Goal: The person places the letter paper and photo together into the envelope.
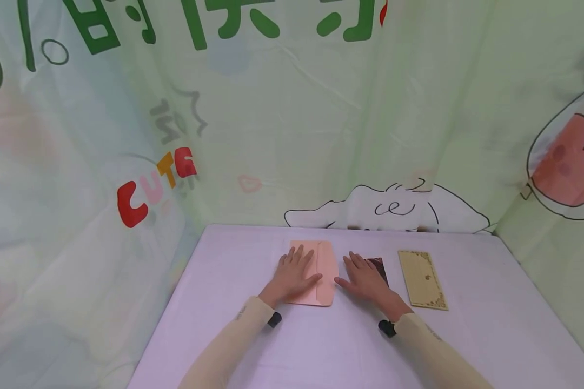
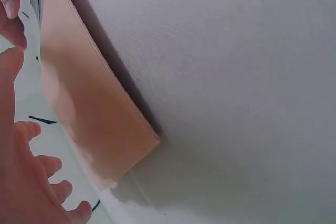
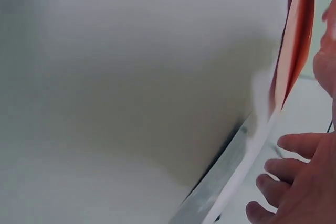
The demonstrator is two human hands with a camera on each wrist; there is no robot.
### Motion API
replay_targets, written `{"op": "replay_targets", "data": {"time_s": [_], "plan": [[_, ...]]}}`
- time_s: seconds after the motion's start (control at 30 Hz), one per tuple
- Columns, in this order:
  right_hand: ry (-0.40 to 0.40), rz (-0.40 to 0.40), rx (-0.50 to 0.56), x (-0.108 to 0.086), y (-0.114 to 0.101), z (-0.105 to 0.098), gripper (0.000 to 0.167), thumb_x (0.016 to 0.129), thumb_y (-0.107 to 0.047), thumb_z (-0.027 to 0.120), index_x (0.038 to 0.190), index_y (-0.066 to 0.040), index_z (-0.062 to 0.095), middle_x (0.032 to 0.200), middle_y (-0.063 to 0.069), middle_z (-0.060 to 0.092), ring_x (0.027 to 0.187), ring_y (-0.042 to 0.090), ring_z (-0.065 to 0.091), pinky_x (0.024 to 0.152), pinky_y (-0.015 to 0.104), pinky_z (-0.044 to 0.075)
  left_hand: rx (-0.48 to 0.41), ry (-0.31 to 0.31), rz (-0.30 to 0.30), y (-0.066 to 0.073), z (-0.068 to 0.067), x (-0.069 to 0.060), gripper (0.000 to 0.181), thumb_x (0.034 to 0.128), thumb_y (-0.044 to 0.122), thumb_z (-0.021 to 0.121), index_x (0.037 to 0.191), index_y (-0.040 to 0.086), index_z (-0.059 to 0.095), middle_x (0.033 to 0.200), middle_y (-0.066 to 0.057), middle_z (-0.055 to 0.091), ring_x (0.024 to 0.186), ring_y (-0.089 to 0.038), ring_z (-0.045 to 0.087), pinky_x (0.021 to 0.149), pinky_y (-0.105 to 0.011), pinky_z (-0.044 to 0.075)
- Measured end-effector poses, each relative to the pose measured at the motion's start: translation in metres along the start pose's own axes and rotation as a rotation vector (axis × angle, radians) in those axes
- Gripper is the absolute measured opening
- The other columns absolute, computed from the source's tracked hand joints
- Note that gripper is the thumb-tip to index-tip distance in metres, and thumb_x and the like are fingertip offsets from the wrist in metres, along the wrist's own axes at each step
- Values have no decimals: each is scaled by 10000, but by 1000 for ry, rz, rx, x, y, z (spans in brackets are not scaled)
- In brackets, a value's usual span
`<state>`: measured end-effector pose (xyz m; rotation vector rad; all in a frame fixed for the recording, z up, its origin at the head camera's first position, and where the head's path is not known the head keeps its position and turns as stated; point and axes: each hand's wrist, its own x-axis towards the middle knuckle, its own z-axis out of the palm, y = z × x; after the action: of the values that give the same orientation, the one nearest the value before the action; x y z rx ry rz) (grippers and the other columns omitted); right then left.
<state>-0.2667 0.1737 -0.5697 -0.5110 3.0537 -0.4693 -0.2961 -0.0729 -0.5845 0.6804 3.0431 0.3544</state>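
A pink envelope (image 1: 327, 270) lies flat on the table, its flap side toward the right. Over its left part my left hand (image 1: 294, 274) is spread, fingers straight; the left wrist view shows these fingers above the envelope (image 2: 94, 114). My right hand (image 1: 367, 278) extends over a dark printed card (image 1: 379, 268), covering much of it, with the thumb pointing to the envelope's right edge. In the right wrist view the fingers (image 3: 286, 171) are loosely extended and grip nothing. Whether either palm touches what is below cannot be told.
Right of the dark card lies a pale wooden board (image 1: 422, 278) with ornamented corners. A light lilac cloth (image 1: 321, 351) covers the table. Printed curtains (image 1: 292, 119) hang behind and at both sides.
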Motion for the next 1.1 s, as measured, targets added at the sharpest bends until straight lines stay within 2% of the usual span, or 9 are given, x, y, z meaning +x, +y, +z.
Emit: {"op": "replay_targets", "data": {"time_s": [0.23,0.47,0.67,0.8,0.93,1.0,1.1], "plan": [[-49,-132,1,9,-20,6,643,1003,-349,583,1479,52,425,1568,271,378,1457,457,350,1180,627,248,36,-39,2,9,2,3,748,1002,629,403,1602,204,263,1677,-143,207,1549,-380,190,1206,-571,247],[-131,-96,-22,13,-25,12,637,995,-340,608,1479,36,436,1574,242,386,1468,427,348,1187,621,243,64,-56,14,15,3,5,700,1010,549,455,1591,193,294,1657,-151,264,1527,-385,255,1169,-553,322],[-141,-90,0,17,-28,9,640,993,-332,617,1482,36,431,1580,245,375,1471,428,340,1186,622,241,60,-72,5,17,-4,8,640,1012,457,466,1589,234,301,1659,-148,260,1520,-381,275,1143,-553,355],[-143,-92,10,16,-27,10,642,996,-327,615,1485,40,422,1583,255,362,1471,437,335,1178,627,252,91,-128,7,16,-9,13,596,1027,489,394,1588,311,294,1684,-124,192,1532,-369,249,1154,-552,350],[-142,-91,9,15,-26,11,641,1007,-345,594,1493,32,416,1596,242,347,1481,425,325,1182,619,253,99,-182,18,10,-18,21,538,1023,507,368,1532,333,407,1684,-105,201,1514,-369,296,1133,-529,386],[-144,-91,11,14,-25,12,641,1012,-354,584,1498,27,412,1602,236,340,1485,419,321,1185,616,251,97,-206,43,6,-24,24,515,1014,518,391,1477,308,475,1669,-114,244,1485,-381,347,1092,-523,429],[-138,-95,28,14,-25,11,637,1009,-346,591,1489,36,420,1596,244,345,1477,425,329,1175,628,257,106,-255,94,-1,-34,28,560,979,616,443,1428,286,499,1647,-119,289,1445,-391,401,1024,-525,481]]}}
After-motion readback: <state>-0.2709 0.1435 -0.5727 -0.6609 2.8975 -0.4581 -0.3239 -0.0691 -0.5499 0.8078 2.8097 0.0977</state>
